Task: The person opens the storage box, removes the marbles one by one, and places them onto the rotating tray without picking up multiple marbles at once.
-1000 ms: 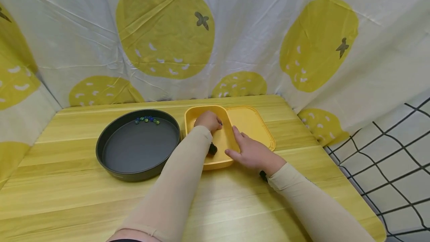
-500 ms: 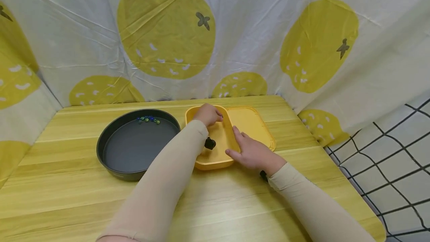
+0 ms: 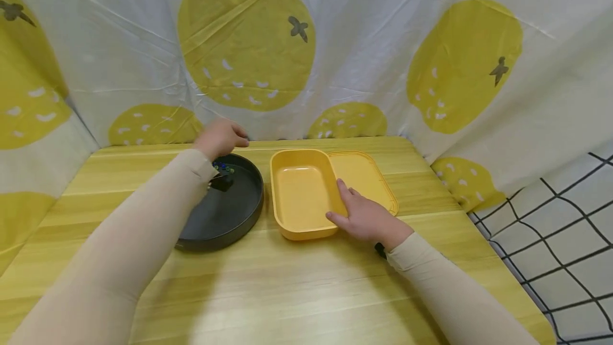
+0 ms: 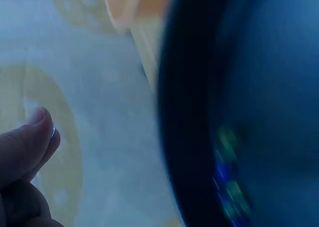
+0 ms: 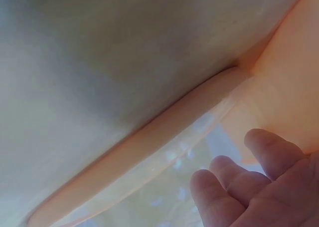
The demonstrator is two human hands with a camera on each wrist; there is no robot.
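Note:
Over the far rim of a dark round pan [image 3: 210,228], my left hand [image 3: 220,137] is raised. Its thumb and forefinger pinch a small shiny marble [image 4: 53,132], mostly hidden by the fingertips in the left wrist view. Several blue and green marbles [image 3: 225,167] lie against the pan's far inner wall, blurred in the left wrist view [image 4: 227,172]. My right hand [image 3: 366,217] holds the right wall of a yellow plastic box [image 3: 306,236], thumb over the rim and fingers outside. In the right wrist view, three fingertips [image 5: 208,184] show beside the box wall.
A flat yellow lid [image 3: 366,174] lies on the wooden table [image 3: 297,292], right of the box. Behind the table hangs a fruit-print curtain [image 3: 354,52]. Black-lined white cloth [image 3: 560,238] hangs at the right edge. My left forearm covers the pan's left part.
My left hand has come up out of the yellow box and moved left to above the pan. The right hand stays at the box. The head view has shifted slightly.

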